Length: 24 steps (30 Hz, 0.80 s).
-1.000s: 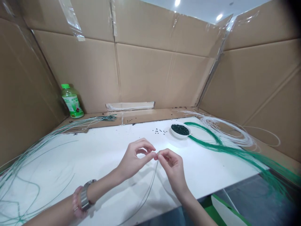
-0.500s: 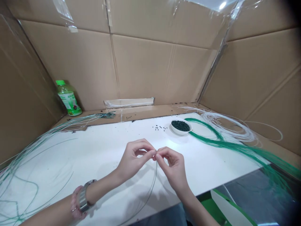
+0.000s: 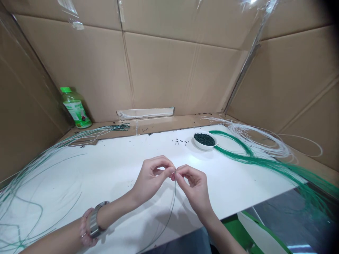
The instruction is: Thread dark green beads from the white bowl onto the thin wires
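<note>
Above the middle of the white table [image 3: 106, 183], my left hand [image 3: 153, 174] and my right hand [image 3: 194, 187] meet at the fingertips. Both are closed in a pinch on the end of a thin green wire [image 3: 173, 204], which hangs down from between them and curves toward the table's near edge. Whether a bead sits at the pinch is hidden by the fingers. Beyond my right hand stands a white bowl [image 3: 199, 145] filled with small dark green beads [image 3: 204, 139]. A few loose dark beads [image 3: 180, 141] lie just left of the bowl.
Bundles of green wire [image 3: 254, 160] and white wire [image 3: 282, 151] spread over the right side. More green wires [image 3: 39, 158] run along the left. A green-capped bottle [image 3: 76, 111] stands at the back left corner. Cardboard walls [image 3: 159, 70] surround the table.
The view has tilted and shifted slightly. Both hands keep the same pinch, and the hanging wire has swung only a little.
</note>
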Tool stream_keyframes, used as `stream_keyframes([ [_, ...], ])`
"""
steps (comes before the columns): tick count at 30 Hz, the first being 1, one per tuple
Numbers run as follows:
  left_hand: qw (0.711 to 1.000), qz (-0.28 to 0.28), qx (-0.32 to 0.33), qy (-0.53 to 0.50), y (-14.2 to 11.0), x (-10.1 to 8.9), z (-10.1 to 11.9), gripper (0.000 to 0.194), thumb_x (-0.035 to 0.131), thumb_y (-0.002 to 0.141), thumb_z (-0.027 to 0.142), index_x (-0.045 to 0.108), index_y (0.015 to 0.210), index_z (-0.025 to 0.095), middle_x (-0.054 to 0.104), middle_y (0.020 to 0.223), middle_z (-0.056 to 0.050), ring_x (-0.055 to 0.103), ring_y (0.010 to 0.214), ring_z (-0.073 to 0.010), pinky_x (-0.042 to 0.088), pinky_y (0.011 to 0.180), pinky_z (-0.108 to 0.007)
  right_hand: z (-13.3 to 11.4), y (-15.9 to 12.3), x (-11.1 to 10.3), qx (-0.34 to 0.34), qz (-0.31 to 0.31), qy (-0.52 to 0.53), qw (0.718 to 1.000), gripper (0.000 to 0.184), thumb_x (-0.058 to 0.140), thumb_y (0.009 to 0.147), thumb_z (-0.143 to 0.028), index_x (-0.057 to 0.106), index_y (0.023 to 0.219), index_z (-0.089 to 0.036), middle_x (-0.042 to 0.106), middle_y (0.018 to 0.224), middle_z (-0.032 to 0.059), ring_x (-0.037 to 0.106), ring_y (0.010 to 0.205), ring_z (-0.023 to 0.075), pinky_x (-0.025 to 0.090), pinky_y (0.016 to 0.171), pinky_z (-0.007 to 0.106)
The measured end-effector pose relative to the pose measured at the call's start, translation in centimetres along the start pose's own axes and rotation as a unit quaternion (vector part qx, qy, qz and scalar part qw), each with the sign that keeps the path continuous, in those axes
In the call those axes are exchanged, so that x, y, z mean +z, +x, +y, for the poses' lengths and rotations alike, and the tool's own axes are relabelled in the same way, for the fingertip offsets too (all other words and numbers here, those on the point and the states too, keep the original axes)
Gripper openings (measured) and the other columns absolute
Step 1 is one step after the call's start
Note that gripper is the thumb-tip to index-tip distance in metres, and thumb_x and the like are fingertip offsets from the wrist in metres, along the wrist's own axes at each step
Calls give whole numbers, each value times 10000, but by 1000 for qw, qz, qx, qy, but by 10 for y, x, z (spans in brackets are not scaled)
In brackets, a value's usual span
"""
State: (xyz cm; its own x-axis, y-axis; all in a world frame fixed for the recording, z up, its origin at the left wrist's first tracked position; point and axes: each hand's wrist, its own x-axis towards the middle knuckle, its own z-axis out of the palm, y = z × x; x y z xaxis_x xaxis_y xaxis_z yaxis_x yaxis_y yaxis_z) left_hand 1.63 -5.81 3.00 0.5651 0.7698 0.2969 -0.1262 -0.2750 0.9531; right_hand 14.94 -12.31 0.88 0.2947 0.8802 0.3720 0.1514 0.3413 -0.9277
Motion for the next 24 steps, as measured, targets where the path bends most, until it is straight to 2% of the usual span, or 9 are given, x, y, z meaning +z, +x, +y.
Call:
stream_keyframes([
  [9, 1000, -8, 6, -6, 0, 0, -3, 151, 657, 814, 231, 675, 706, 127, 617, 734, -35, 612, 639, -115, 521, 589, -221, 5, 0, -1, 7, 6, 2, 1000, 136, 643, 753, -232, 630, 626, -184, 653, 615, 33, 593, 612, 170, 462, 614, 303],
  [14, 999, -1, 34, 39, 1, 3, -2, 145, 638, 816, 197, 648, 687, 132, 613, 727, -33, 609, 646, -110, 523, 574, -199, 2, 1, -1, 11, 15, 10, 1000, 106, 665, 754, -267, 663, 690, -181, 666, 636, 37, 616, 617, 169, 472, 596, 290],
  [17, 996, 2, 59, 71, 4, 7, -3, 173, 609, 846, 239, 626, 709, 133, 611, 738, -37, 608, 647, -111, 521, 570, -203, 1, 3, -4, 7, 29, 14, 999, 128, 662, 765, -279, 656, 681, -183, 654, 627, 30, 606, 611, 160, 471, 593, 281],
  [20, 985, -43, 90, 144, 19, 6, -12, 272, 529, 899, 332, 617, 735, 133, 624, 759, -53, 612, 670, -121, 526, 598, -224, 2, 5, -10, 1, 50, 10, 999, 118, 656, 766, -262, 639, 678, -185, 629, 628, 21, 586, 609, 150, 468, 591, 268],
  [22, 974, -77, 96, 190, 41, 0, -24, 297, 517, 903, 363, 632, 753, 134, 637, 788, -62, 616, 722, -135, 533, 656, -249, 4, 5, -16, -2, 68, 11, 998, 120, 644, 769, -258, 621, 675, -188, 606, 632, 15, 568, 596, 140, 465, 572, 253],
  [24, 960, -95, 88, 249, 69, -9, -43, 223, 565, 885, 325, 653, 816, 132, 647, 864, -69, 615, 797, -147, 531, 745, -286, 7, 3, -22, -2, 82, 16, 996, 124, 634, 771, -261, 607, 674, -189, 589, 649, 16, 555, 588, 133, 463, 547, 239],
])
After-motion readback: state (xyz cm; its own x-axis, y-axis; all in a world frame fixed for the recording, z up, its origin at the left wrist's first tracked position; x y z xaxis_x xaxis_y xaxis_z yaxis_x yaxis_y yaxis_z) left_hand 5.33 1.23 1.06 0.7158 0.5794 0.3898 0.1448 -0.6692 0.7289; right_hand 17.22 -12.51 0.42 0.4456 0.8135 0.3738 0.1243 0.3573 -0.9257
